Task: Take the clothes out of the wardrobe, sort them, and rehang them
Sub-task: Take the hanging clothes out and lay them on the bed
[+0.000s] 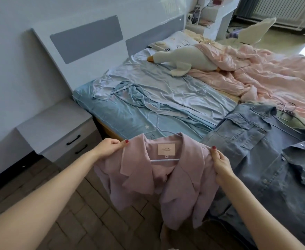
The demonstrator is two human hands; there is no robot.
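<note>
Both hands are up in front of the bed, and between them hangs a pink shirt point(166, 175) on a pale hanger point(158, 136). The left hand point(110, 147) pinches the shirt's left shoulder, thumb on top, fingers curled under the fabric. The right hand point(220, 166) grips the right shoulder the same way, thumb pressed onto the cloth. The shirt is held in the air just off the near edge of the bed point(101, 112), its collar open toward the camera with the label showing, its hem drooping over the wooden floor point(76, 213). The hanger's hook points away, over the blue sheet. On the bed's near right corner lies a denim shirt point(259, 168), spread flat, just beside the pink one. A pale blue garment point(157, 98) lies crumpled toward the headboard side, with a plush goose point(182, 59) beyond it against a pink quilt point(274, 73). A grey nightstand point(57, 130) stands by the bed's left edge.
</note>
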